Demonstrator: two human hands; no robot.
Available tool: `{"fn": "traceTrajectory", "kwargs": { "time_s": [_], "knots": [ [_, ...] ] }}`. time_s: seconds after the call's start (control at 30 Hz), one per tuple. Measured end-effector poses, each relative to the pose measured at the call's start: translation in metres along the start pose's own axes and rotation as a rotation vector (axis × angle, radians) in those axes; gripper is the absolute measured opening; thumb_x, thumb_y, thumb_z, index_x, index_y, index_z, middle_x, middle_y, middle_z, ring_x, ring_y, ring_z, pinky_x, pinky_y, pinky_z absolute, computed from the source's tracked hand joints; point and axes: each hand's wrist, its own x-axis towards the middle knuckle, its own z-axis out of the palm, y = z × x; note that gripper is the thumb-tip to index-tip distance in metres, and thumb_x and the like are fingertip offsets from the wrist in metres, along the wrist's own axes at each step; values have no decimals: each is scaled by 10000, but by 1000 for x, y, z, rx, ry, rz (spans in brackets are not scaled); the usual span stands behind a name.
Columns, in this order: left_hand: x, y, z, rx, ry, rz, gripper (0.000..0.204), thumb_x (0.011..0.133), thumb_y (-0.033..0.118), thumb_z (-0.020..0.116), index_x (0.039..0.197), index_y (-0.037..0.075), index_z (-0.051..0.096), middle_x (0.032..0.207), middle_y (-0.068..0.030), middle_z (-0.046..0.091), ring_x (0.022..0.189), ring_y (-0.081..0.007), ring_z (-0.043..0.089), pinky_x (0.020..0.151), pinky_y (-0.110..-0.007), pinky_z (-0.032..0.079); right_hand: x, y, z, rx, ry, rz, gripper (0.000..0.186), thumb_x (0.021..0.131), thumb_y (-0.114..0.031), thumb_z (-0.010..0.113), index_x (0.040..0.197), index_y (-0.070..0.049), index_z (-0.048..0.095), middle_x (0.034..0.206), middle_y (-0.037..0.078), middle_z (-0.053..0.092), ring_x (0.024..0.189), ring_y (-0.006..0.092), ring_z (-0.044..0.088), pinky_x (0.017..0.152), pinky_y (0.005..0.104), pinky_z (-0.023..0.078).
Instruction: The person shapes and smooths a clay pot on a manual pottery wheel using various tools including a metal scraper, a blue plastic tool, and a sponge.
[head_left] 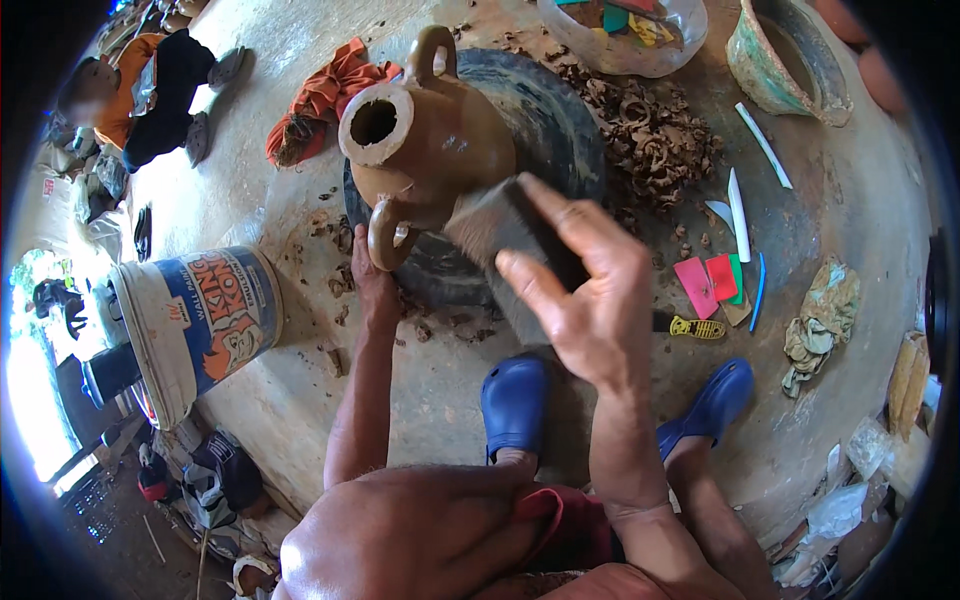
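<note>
A brown clay jar (450,150) with two looped handles and a round mouth stands on a dark round turning wheel (560,110). My right hand (590,290) grips a dark, flat rectangular block (520,255) between thumb and fingers. The block's far end is at the jar's near right side; whether it touches the clay I cannot tell. At the wheel's left edge, below the near handle, my left hand (374,285) rests with a finger stretched out, its other fingers partly hidden. It holds nothing that I can see.
Clay shavings (655,140) lie heaped right of the wheel, near a clear basin (640,45) and a green-rimmed tub (785,60). Coloured plastic scrapers (695,285) and a crumpled cloth (825,320) lie right. A paint bucket (205,325), orange cloth (335,95) and another person (150,95) are left.
</note>
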Motion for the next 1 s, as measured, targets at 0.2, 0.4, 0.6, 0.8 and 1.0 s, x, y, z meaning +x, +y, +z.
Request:
{"fn": "traceTrajectory", "kwargs": {
  "time_s": [0.2,0.4,0.6,0.8,1.0],
  "knots": [
    [37,23,-22,395,-200,197,538,1150,430,488,1502,31,566,1409,-90,653,1266,-177,629,1059,-330,517,83,10,17,-270,381,-521,587,818,39,844,1383,-60,720,1161,141,736,1026,250,737,891,365,596],
    [55,34,-21,219,-250,36,503,1134,484,515,1328,61,703,1221,-33,732,1119,-145,682,965,-307,556,104,62,16,-586,285,-576,674,684,29,813,1318,-195,771,1189,80,711,1106,300,676,974,420,574],
    [46,47,-10,333,-187,-19,475,1125,454,552,1354,57,679,1246,-20,711,1139,-129,660,1000,-306,533,81,74,1,-481,372,-401,611,813,30,785,1402,-116,718,1229,115,734,1121,299,713,997,413,577],
    [58,44,-23,394,-299,106,333,1060,161,642,1374,51,633,1259,0,675,1154,-128,625,1043,-318,502,84,70,15,-155,15,-21,473,866,-67,763,1331,4,710,1167,248,736,1056,404,730,958,445,575],
    [54,42,-17,381,-291,80,353,975,79,695,1322,48,639,1249,5,665,1157,-139,615,1027,-326,507,30,49,-40,-313,-92,145,513,868,-136,785,1342,38,693,1268,278,730,1159,361,740,1011,407,565]
  ]
}}
